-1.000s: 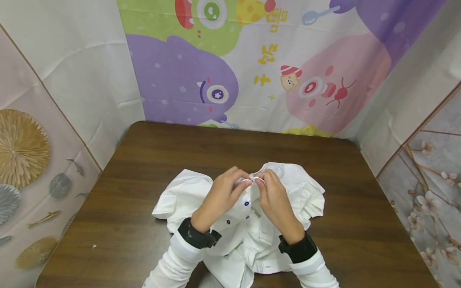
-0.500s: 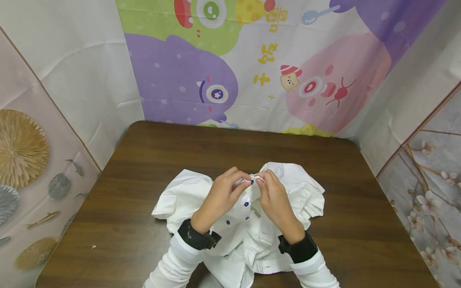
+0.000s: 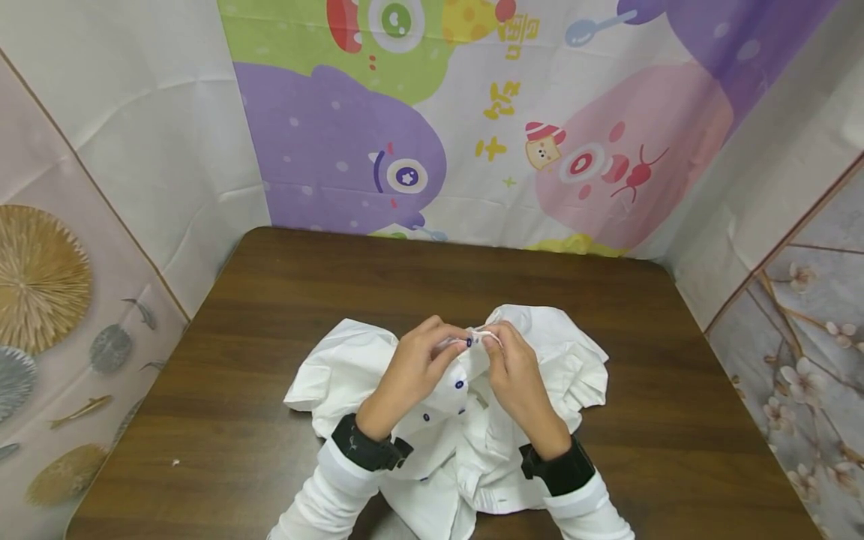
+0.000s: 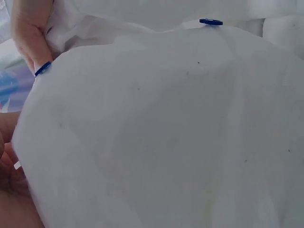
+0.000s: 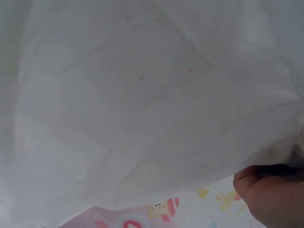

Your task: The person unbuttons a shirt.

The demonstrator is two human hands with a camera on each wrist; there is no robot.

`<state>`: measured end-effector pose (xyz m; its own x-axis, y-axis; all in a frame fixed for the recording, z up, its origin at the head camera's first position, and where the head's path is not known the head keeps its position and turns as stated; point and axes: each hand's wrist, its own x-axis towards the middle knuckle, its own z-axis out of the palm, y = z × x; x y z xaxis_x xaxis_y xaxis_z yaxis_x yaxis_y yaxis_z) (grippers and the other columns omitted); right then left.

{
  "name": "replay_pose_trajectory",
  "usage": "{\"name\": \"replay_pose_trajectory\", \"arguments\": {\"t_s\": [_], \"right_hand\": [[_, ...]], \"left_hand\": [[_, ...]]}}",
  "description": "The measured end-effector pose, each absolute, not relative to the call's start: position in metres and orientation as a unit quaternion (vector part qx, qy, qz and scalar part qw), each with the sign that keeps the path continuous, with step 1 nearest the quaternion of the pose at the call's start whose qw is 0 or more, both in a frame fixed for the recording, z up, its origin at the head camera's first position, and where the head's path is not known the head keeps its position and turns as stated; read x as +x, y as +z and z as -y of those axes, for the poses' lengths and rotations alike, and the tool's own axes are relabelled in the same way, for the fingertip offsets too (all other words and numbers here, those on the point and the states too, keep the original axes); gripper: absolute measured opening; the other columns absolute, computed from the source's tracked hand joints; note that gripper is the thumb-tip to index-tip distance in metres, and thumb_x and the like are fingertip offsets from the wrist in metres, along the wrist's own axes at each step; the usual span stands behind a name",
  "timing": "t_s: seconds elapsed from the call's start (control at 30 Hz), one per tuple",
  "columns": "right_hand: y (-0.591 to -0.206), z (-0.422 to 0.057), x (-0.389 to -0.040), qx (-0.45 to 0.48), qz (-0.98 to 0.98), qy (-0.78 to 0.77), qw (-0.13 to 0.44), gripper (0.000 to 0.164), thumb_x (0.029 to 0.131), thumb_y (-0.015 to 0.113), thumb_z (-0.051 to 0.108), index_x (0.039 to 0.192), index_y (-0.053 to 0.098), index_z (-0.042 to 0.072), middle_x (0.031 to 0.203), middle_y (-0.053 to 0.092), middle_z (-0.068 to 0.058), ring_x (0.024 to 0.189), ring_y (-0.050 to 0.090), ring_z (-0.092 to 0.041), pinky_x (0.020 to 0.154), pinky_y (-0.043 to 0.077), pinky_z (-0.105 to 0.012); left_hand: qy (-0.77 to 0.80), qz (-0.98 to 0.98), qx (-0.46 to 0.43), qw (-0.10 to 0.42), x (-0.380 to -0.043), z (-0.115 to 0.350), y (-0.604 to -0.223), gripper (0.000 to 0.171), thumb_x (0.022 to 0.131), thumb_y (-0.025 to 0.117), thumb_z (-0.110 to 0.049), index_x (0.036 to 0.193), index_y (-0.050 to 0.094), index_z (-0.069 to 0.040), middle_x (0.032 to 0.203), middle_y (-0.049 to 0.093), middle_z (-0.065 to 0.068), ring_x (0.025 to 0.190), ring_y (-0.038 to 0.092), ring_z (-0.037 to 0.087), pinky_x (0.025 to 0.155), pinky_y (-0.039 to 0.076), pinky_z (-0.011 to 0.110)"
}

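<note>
A white shirt (image 3: 344, 367) with dark blue buttons lies spread on the table, its collar end raised between both hands. My left hand (image 3: 413, 366) pinches one front edge near the top, thumb and fingers beside the top button (image 3: 469, 342). Opposite it, my right hand (image 3: 518, 375) pinches the other edge of the shirt, its fingertips a small gap from the left ones. Lower down sits a second button (image 3: 460, 385). Raised cloth fills most of both wrist views; in the left one, blue buttons (image 4: 211, 22) stand along the edge.
The brown wooden table (image 3: 223, 360) reaches back to a cartoon-printed curtain (image 3: 351, 150). Patterned cloth hangs on both sides. A tiny white scrap (image 3: 175, 463) lies on the table at left. Black straps (image 3: 367, 442) circle both wrists.
The top button, hidden a second ago, has come into view between the fingertips and now shows at the left fingertips. Both hands keep their hold and have shifted only slightly.
</note>
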<state>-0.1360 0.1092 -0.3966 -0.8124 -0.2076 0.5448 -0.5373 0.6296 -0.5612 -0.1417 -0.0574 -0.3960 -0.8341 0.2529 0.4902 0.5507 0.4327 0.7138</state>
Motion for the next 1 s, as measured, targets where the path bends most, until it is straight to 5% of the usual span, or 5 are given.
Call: {"name": "replay_pose_trajectory", "arguments": {"t_s": [0.43, 0.8, 1.0], "right_hand": [[-0.396, -0.113, -0.132, 0.188, 0.876, 0.406, 0.18, 0.008, 0.093, 0.052, 0.007, 0.097, 0.057, 0.002, 0.091, 0.059, -0.007, 0.079, 0.054, -0.015, 0.07, 0.044, -0.03], [-0.416, -0.132, -0.113, 0.259, 0.883, 0.39, -0.021, 0.014, 0.085, 0.059, 0.001, 0.097, 0.056, 0.009, 0.086, 0.056, 0.001, 0.077, 0.047, -0.006, 0.069, 0.044, -0.022], [-0.429, -0.143, -0.107, 0.288, 0.876, 0.36, -0.145, 0.016, 0.086, 0.065, 0.017, 0.097, 0.058, 0.008, 0.08, 0.051, 0.005, 0.075, 0.046, -0.004, 0.067, 0.042, -0.021]], "left_hand": [[-0.479, 0.836, -0.228, 0.14, -0.141, 0.064, -0.398, 0.014, 0.09, 0.06, -0.018, 0.098, 0.068, -0.01, 0.081, 0.056, 0.001, 0.066, 0.045, 0.008, 0.059, 0.04, 0.021], [-0.488, 0.83, -0.258, 0.079, -0.122, 0.09, -0.42, 0.013, 0.086, 0.065, -0.019, 0.099, 0.067, -0.016, 0.09, 0.055, -0.003, 0.081, 0.051, 0.009, 0.07, 0.043, 0.024], [-0.458, 0.829, -0.318, 0.027, -0.106, 0.101, -0.442, 0.016, 0.085, 0.067, -0.022, 0.099, 0.063, -0.017, 0.09, 0.056, -0.003, 0.078, 0.051, 0.008, 0.069, 0.044, 0.021]]}}
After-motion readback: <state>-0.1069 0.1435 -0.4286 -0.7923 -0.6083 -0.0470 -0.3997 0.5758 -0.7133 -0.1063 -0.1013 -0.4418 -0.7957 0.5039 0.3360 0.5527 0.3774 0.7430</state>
